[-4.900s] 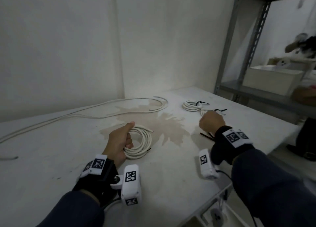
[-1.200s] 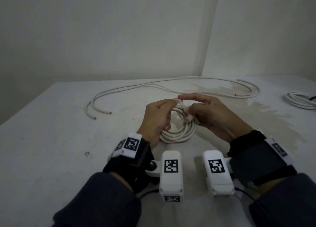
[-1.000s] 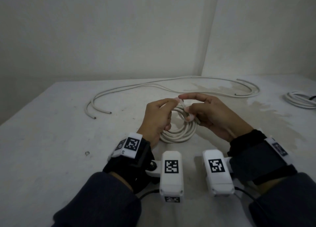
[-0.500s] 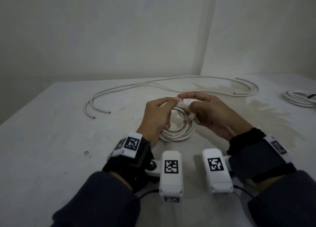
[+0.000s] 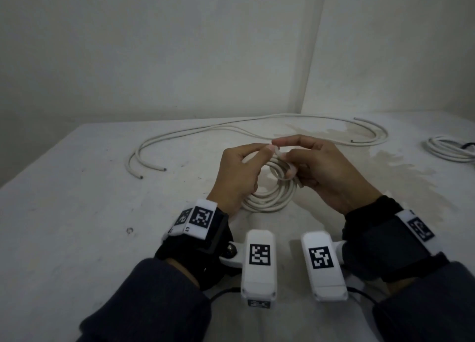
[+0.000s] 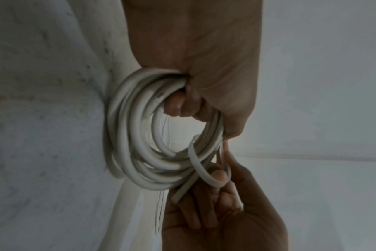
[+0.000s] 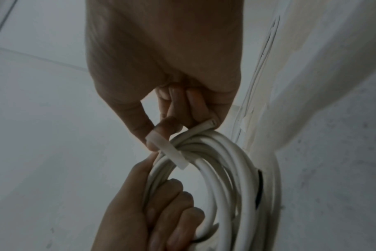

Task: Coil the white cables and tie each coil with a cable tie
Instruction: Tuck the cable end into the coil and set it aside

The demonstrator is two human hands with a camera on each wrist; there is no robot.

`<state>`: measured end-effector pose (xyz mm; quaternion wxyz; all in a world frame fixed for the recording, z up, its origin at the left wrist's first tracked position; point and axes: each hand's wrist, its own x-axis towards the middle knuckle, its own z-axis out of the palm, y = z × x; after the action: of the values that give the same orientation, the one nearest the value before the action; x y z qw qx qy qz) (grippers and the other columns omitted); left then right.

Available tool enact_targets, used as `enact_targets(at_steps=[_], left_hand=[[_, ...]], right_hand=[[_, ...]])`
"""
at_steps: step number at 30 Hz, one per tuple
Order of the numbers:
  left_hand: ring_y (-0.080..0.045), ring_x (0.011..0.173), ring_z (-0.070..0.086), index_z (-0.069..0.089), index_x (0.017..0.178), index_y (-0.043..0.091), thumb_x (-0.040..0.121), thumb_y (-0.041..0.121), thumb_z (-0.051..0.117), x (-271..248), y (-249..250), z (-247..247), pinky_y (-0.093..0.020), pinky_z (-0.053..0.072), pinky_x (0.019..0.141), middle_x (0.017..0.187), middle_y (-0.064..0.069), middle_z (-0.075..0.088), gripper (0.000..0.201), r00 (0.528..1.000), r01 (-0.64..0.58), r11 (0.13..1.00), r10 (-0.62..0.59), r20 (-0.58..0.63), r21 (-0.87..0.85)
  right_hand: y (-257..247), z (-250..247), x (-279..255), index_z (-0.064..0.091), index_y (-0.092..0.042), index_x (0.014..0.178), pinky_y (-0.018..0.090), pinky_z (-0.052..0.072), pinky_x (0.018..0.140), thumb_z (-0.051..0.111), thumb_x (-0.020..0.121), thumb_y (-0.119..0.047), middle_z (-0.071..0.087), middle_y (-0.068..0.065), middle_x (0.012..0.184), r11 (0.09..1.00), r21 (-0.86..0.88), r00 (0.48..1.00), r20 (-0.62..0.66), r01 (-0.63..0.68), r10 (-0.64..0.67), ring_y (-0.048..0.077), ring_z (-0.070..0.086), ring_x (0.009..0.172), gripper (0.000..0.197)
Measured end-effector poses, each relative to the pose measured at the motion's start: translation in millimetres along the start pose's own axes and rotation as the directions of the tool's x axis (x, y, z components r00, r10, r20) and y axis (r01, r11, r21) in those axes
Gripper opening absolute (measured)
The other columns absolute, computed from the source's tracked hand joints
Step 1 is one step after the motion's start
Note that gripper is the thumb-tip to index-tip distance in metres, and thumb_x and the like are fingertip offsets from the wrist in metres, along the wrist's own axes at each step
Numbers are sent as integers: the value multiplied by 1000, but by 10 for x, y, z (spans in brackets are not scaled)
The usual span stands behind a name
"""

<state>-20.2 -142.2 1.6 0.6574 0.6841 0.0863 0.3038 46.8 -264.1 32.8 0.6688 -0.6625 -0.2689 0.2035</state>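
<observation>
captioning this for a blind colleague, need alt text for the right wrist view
The right hand pinches a flat white tie looped over a coil of white cable, which the left hand grips from below.

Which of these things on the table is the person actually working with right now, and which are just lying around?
In use:
- coil, gripped by the left hand
- white tie looped round the coil, pinched by the right hand

Lying about:
- two loose cables along the back of the table
- another coil at the right edge
</observation>
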Motion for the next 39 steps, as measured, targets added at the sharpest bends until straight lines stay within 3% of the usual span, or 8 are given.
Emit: enact_targets(at_steps=[6,10,17,21,25,36,39], left_hand=[[-2,33,39,71,98,0,93,11,58,-6,28,20,-14,30,37,37,12,49,18,1000,-28,999,27,4,39],[-2,33,36,70,97,3,94,12,56,2,16,17,-15,29,36,36,11,47,17,1000,5,1000,-5,-2,11],[-4,32,33,70,98,0,93,10,57,13,4,0,-15,28,36,35,8,43,17,1000,20,1000,-20,-3,-23],[-6,32,31,70,97,1,93,12,58,14,-13,-8,-16,28,37,35,8,42,17,1000,20,1000,-20,5,-23],[-6,31,31,70,97,-1,94,12,58,15,-17,-9,-16,27,36,35,7,41,18,1000,16,1000,-16,7,-24],[-9,33,25,69,83,8,94,12,56,-1,-9,-10,-17,24,37,37,5,33,18,998,59,997,-58,37,-43],[-8,34,24,68,74,13,94,13,56,-7,-25,-15,-17,22,37,38,6,31,23,996,91,992,-90,19,-83]], right_hand=[[62,25,37,71,-15,89,22,45,52,64,86,-5,65,11,67,996,-37,994,-68,81,-83,14,57,55,13],[78,36,39,73,-12,89,19,50,59,64,86,-5,71,3,69,992,-13,990,-69,123,-123,11,64,62,11],[90,65,34,71,-10,94,16,47,55,67,86,-10,70,12,72,988,-33,985,-80,150,-152,12,63,60,9],[99,60,34,69,-12,89,11,36,44,66,87,-10,56,-1,49,977,-95,978,-74,189,-196,3,46,41,4],[103,50,28,68,-13,88,11,33,42,65,89,-10,52,-7,43,965,-137,971,-57,221,-231,1,41,37,4],[121,46,33,70,-8,83,11,34,40,69,85,-11,57,-2,45,964,-110,961,-114,242,-254,3,43,37,4],[101,26,19,73,-11,87,14,35,44,70,85,-15,63,12,59,967,-123,970,-69,222,-231,7,45,44,5]])
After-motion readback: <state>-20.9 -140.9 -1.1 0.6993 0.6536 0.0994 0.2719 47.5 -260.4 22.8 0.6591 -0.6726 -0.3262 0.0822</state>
